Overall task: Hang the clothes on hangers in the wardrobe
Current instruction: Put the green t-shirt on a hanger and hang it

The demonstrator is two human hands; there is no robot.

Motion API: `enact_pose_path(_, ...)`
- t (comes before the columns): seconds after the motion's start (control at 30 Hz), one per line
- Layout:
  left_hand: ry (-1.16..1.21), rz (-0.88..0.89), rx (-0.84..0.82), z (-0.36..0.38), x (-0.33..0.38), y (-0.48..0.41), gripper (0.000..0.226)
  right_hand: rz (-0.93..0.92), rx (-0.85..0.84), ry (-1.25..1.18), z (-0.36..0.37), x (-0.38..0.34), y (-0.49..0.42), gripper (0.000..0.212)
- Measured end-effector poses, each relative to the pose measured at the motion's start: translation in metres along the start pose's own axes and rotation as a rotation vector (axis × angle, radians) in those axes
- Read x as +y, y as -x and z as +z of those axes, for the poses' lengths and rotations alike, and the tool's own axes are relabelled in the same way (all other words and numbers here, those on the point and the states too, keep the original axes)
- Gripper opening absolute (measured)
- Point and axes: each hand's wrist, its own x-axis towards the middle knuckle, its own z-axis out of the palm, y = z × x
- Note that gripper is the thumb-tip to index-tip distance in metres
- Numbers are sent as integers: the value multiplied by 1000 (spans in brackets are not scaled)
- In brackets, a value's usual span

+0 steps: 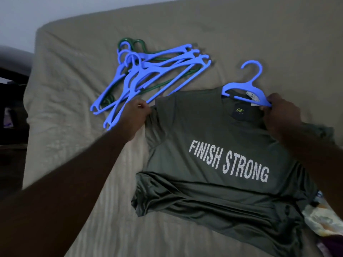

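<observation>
The olive T-shirt [213, 127] lies face up and spread flat on the tan bed sheet [74, 127], probably so its neck stays open and easy to thread. A blue hanger [248, 84] lies across the collar, hook pointing away. The right hand [282, 114] grips its near arm against the collar edge, apparently to feed it in. The left hand [135, 115], well apart, pinches the far shoulder, likely keeping the fabric taut (slack cloth would bunch). A heap of spare hangers [148, 75], blue and green, waits just beside that hand. The wardrobe is not in view.
</observation>
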Motion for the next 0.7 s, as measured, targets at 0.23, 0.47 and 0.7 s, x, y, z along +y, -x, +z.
enact_pose_path(0.23,-427,-74,306,-58,-34,-2,20,31,11,-8,1,-3,3,31)
enact_pose_path(0.47,-527,469,-24,-10,-10,-13,49,-8,76,-45,8,-3,13,32)
enact_pose_path(0.7,-654,368,-272,27,34,-53,52,-70,100,-65,8,2,17,31)
